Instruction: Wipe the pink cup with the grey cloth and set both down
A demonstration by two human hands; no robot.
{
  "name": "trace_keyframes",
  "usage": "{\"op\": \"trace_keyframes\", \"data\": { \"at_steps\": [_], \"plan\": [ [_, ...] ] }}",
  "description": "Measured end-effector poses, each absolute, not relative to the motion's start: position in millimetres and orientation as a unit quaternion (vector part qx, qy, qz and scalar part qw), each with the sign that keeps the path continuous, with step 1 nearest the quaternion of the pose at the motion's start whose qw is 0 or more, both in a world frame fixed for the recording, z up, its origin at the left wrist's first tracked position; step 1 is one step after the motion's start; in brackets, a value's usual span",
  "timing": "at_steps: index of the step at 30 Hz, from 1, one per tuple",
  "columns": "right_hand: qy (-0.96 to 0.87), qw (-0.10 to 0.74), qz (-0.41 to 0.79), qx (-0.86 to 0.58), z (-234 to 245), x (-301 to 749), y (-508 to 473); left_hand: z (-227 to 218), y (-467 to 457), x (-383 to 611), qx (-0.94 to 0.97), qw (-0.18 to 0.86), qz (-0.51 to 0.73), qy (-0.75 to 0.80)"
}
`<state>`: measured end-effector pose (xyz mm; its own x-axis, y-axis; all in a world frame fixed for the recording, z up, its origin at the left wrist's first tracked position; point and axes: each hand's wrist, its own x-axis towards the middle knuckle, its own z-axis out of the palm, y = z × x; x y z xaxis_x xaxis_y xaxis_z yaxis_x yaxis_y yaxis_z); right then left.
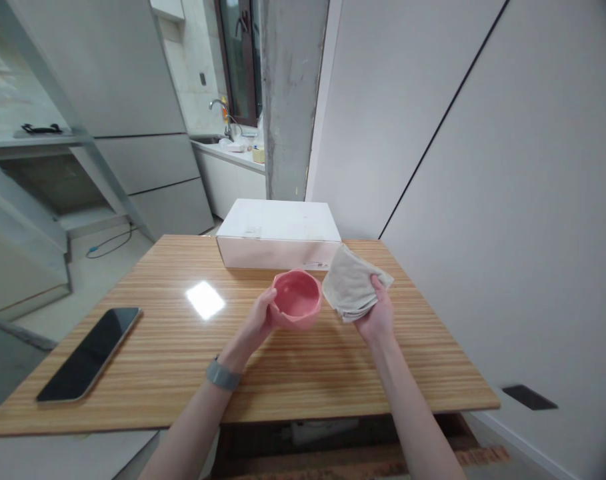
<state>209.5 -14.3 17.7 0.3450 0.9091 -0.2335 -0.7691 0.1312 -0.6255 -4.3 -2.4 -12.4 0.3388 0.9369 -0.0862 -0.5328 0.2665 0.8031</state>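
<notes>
My left hand grips the left side of a pink bowl, holding it just above the wooden table with its opening tilted toward me. My right hand holds a folded beige cloth right beside the bowl's right rim, thumb on top of the cloth. The bowl looks empty inside. A grey watch band sits on my left wrist.
A white box lies at the table's far edge, just behind the bowl. A black phone rests face up at the left of the table. A wall runs close along the right side. A kitchen counter with a tap is far behind.
</notes>
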Motion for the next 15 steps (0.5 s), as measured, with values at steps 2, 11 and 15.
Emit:
{"op": "trace_keyframes", "data": {
  "at_steps": [2, 11, 15],
  "plan": [
    [-0.136, 0.714, 0.594, -0.345, 12, 195, -15, -12, -4, -3, 0.291, 0.794, 0.477, 0.240],
    [-0.250, 0.700, 0.574, -0.344, -30, 134, -3, -17, 0, 1, 0.189, 0.815, 0.448, 0.317],
    [-0.209, 0.742, 0.531, -0.351, -35, 125, -4, -17, 1, 7, 0.236, 0.768, 0.487, 0.342]
  ]
}}
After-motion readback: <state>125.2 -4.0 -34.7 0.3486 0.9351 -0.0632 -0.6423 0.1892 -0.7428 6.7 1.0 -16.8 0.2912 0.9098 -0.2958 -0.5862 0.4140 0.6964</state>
